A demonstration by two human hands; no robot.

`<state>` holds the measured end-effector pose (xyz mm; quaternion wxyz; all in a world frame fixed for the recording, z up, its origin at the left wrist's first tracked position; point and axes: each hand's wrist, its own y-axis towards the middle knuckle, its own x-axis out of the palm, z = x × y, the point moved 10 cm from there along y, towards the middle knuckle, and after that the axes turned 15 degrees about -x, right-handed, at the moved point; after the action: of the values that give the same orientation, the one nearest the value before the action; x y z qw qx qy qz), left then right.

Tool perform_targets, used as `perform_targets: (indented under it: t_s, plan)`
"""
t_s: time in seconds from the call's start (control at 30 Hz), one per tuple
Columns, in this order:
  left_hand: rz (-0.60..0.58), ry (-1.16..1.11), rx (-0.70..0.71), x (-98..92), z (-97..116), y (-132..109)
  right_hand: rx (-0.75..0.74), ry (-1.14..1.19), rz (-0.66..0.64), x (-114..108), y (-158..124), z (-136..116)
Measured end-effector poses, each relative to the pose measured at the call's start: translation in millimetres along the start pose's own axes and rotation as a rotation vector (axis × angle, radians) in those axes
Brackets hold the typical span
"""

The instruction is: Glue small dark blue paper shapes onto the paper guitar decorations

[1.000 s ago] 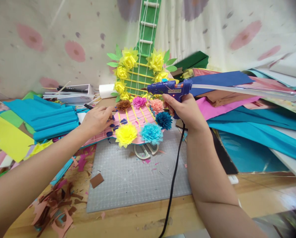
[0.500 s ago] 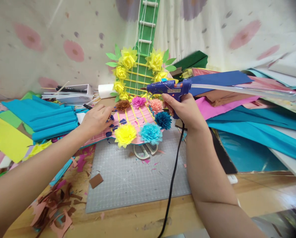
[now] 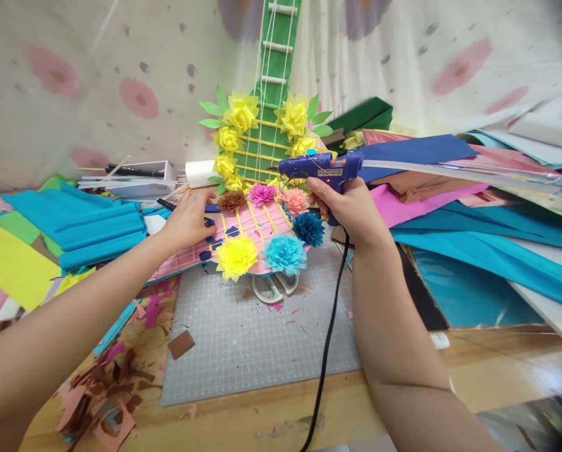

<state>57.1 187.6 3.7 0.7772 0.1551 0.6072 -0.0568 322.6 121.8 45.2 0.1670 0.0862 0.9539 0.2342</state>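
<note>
My right hand [image 3: 344,204] is wrapped round the handle of a blue glue gun [image 3: 318,166], a long clear glue stick out of its back and its nozzle pointing left. My left hand [image 3: 189,220] is at the left edge of a pink paper-covered guitar body [image 3: 255,229], fingers curled on a dark blue paper piece [image 3: 209,221]; the fingertips are partly hidden. Along the body's edge sit paper flowers: brown [image 3: 231,199], magenta [image 3: 262,194], salmon [image 3: 293,201], dark teal [image 3: 308,230], light blue [image 3: 285,253] and yellow [image 3: 236,257]. Several more dark blue pieces lie nearby.
Green paper with yellow roses [image 3: 241,112] and strings rises at the back. Scissor handles [image 3: 268,290] stick out over the grey cutting mat [image 3: 243,345]. Paper scraps [image 3: 105,402] lie front left, folded paper [image 3: 473,220] right. A black cord [image 3: 328,345] hangs from the glue gun.
My left hand has shifted slightly up and right over the dark blue pieces, its fingers changing pose. My right hand and the glue gun have stayed in place.
</note>
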Motion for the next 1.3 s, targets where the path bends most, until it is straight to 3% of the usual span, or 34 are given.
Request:
perform_targets:
  t_s: [0.4, 0.6, 0.7, 0.93, 1.3]
  plan:
    - [-0.011, -0.125, -0.120, 8.2, -13, 7, 0.007, -0.002, 0.009, -1, 1, 4]
    - [-0.132, -0.365, -0.351, 22.4, -44, 12, 0.006, 0.001, 0.003, -1, 1, 5]
    - [-0.107, -0.424, -0.423, 13.4, -59, 12, -0.005, -0.009, 0.010, -3, 1, 5]
    - [-0.094, -0.127, -0.031, -6.5, -19, 3, -0.004, 0.000, 0.010, -3, 1, 6]
    - [-0.090, 0.121, 0.082, 1.2, 1, 5, 0.001, 0.005, 0.009, -1, 1, 9]
